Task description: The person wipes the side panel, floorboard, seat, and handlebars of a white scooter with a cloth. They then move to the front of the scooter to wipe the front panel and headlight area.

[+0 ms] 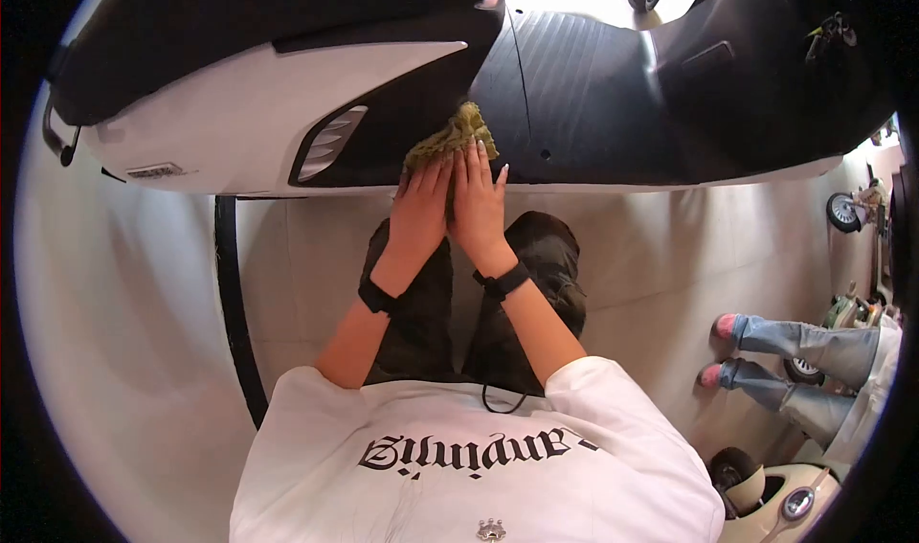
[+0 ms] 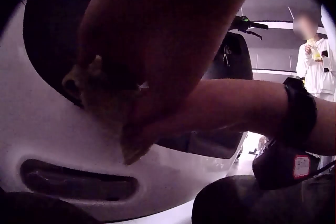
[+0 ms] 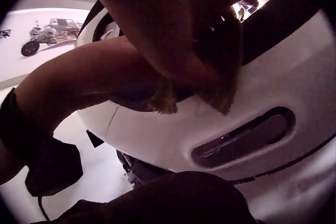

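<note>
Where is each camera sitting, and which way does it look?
Head: worn on the head, looking forward and down at the left hand and right hand on a cloth against a scooter; arms, shirt and legs show.
Left wrist: worn there, looking at the left hand's work; that hand and the right forearm show.
Right wrist: worn there, looking at the right hand's work; that hand and the left forearm show.
Both wrist views share the cloth and a white panel with a long slot.

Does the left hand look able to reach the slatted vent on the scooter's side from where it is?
Probably yes: the vent sits just to the left of the left hand, and nothing visible stands between them. That hand is on the cloth, though.
</note>
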Demonstrator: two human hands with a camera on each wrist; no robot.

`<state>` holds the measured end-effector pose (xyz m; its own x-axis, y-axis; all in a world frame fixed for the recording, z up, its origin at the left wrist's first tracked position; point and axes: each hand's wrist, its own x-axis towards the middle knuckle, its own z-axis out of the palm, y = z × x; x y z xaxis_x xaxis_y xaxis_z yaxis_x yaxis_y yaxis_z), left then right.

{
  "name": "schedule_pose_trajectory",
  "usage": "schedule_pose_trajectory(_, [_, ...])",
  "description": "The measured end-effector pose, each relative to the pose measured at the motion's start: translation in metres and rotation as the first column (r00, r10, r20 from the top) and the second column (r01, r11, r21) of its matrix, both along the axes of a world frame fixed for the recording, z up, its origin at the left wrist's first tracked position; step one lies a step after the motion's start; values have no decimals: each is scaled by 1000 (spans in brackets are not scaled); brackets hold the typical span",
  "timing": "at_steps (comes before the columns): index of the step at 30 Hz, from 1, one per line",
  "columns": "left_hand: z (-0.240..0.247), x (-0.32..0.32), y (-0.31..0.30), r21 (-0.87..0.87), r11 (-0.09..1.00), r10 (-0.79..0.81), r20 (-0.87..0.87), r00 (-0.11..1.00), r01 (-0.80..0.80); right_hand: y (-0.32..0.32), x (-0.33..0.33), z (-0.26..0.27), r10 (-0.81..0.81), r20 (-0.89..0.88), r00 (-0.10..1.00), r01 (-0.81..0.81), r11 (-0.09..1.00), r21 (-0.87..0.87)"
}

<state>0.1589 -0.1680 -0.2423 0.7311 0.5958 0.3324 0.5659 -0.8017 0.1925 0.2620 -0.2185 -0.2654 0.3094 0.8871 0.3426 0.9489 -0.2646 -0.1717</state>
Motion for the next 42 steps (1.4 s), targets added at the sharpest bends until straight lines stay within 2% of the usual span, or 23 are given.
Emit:
schedule_pose_trajectory(4, [-1, 3, -8, -26, 1000, 1, -37, 999, -2, -13, 8, 11, 70, -120, 990, -69, 998, 14])
schedule_pose_trajectory(7, [8, 13, -12, -9, 1000, -24, 30, 999, 24, -25, 11, 15, 41, -144, 989, -43, 999, -11])
schedule_pose_trajectory(9, [19, 16, -15, -231, 966, -106, 42, 993, 113, -34, 18, 18, 23, -164, 986, -29, 999, -29])
schedule_pose_trajectory(14, [29, 27, 0, -184, 947, -241, 141, 960, 264, -31, 22, 41, -59, -211, 976, 57, 998, -14])
schedule_pose_trajectory(15, [30, 32, 5, -198, 938, -252, 170, 953, 284, -29, 25, 44, -63, -185, 981, 78, 994, 75])
schedule_pose_trajectory(16, [32, 36, 10, -210, 930, -260, 202, 944, 302, -26, 27, 47, -79, -175, 981, 94, 992, 80])
schedule_pose_trajectory(17, [32, 38, 14, -203, 926, -274, 212, 938, 317, -23, 30, 47, -50, -211, 976, 70, 994, 87])
schedule_pose_trajectory(19, [33, 39, 26, -224, 930, -273, 111, 955, 292, -17, 32, 48, -25, -233, 972, 50, 993, 103])
schedule_pose_trajectory(21, [35, 36, 35, -238, 922, -281, 136, 950, 306, -12, 33, 52, 73, -340, 938, -18, 987, 160])
schedule_pose_trajectory(24, [34, 29, 47, -260, 912, -279, 173, 945, 317, 5, 29, 58, 127, -311, 942, -48, 967, 252])
schedule_pose_trajectory(26, [36, 23, 52, -356, 883, -248, 199, 948, 306, 15, 25, 52, 138, -292, 946, -68, 969, 237])
schedule_pose_trajectory(29, [28, 18, 55, -379, 879, -241, 169, 956, 288, 26, 22, 35, 151, -231, 961, -100, 970, 221])
schedule_pose_trajectory(31, [23, 17, 50, -402, 873, -247, 124, 961, 276, 24, 18, 25, 65, -209, 976, -55, 997, 52])
schedule_pose_trajectory(33, [19, 17, 43, -433, 863, -258, 67, 964, 261, 24, 20, 17, 54, -191, 980, -43, 997, 60])
schedule_pose_trajectory(35, [20, 26, 32, -333, 902, -232, 165, 958, 276, 21, 26, 12, 42, -164, 986, -31, 997, 68])
schedule_pose_trajectory(36, [18, 33, 30, -342, 898, -234, 160, 959, 276, 20, 32, 11, 48, -175, 983, -35, 997, 73])
schedule_pose_trajectory(41, [0, 104, 12, -97, 985, -128, 112, 985, 139, 10, 101, 12, 112, -210, 971, -84, 987, 137])
schedule_pose_trajectory(42, [-3, 123, 9, -103, 988, -104, 116, 988, 116, 9, 121, 11, 133, -208, 969, -108, 986, 131])
